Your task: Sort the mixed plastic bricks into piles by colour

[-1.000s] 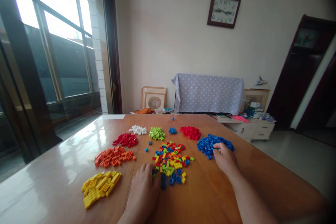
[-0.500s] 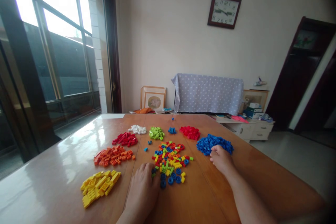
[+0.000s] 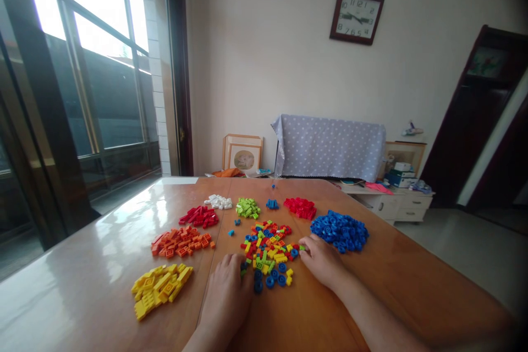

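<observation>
A mixed heap of small toy building bricks [image 3: 270, 245] in red, yellow, green, orange and blue lies mid-table, with round blue pieces [image 3: 270, 281] at its near edge. My left hand [image 3: 229, 286] rests at the heap's left side, fingers bent and drawn together. Dark blue and green bits show by its thumb; what it grips, if anything, is hidden. My right hand [image 3: 324, 261] reaches to the heap's right edge, thumb and forefinger slightly apart at a small green brick [image 3: 302, 247]. Behind it is a large pile of blue pieces [image 3: 339, 231].
Sorted piles ring the heap: yellow bricks [image 3: 161, 289], orange bricks [image 3: 181, 242], dark red bricks [image 3: 198, 216], white bricks [image 3: 218, 202], lime bricks [image 3: 248, 208], a few blue pieces [image 3: 272, 204] and red bricks [image 3: 300, 208]. Stray blue bits [image 3: 231, 232] lie on the wooden table [image 3: 94, 286].
My right hand has moved left from the blue pile to the right edge of the mixed heap. My left hand has stayed nearly in place; the view has shifted slightly.
</observation>
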Available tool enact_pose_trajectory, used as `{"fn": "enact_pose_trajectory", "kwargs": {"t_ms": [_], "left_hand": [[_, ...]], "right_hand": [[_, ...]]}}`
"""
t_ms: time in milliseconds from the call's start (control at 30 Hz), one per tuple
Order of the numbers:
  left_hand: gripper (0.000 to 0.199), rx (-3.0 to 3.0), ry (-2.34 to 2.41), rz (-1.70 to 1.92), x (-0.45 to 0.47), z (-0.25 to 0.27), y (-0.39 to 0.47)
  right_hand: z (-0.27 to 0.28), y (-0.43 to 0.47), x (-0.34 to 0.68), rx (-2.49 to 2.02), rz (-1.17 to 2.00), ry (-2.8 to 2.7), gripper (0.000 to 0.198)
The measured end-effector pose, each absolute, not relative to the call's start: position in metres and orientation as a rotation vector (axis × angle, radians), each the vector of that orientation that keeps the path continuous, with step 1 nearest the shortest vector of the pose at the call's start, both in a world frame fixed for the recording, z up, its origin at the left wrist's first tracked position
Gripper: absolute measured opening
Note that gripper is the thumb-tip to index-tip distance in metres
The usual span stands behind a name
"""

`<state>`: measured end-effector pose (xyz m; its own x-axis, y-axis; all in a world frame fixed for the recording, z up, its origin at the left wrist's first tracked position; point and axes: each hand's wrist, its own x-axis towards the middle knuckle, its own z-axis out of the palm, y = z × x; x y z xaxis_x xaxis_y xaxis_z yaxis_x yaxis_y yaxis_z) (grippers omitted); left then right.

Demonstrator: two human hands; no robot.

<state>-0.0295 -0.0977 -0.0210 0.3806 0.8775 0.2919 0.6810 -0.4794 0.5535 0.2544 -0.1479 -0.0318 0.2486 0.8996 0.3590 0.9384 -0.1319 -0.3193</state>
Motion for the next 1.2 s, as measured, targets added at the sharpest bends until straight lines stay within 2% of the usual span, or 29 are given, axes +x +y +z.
{"fn": "enact_pose_trajectory", "kwargs": {"t_ms": [133,400,733,933,1200], "left_hand": [[0.023,2.292,1.349,0.815,-0.030,-0.021,-0.098],[0.021,2.289,1.374,0.792,-0.030,-0.020,-0.101],[0.021,2.288,1.382,0.772,-0.030,-0.019,-0.102],[0.022,2.280,1.403,0.754,-0.030,-0.018,-0.105],[0.023,2.255,1.406,0.751,-0.030,-0.014,-0.107]], "right_hand": [[-0.034,-0.148,0.254,-2.094,-0.077,-1.635,0.015],[-0.040,-0.146,0.262,-1.999,-0.065,-1.608,0.015],[-0.027,-0.127,0.256,-1.726,0.237,-1.499,0.019],[-0.013,-0.092,0.238,-1.708,0.439,-1.448,0.023],[0.003,-0.008,0.202,-1.791,0.640,-1.324,0.006]]}}
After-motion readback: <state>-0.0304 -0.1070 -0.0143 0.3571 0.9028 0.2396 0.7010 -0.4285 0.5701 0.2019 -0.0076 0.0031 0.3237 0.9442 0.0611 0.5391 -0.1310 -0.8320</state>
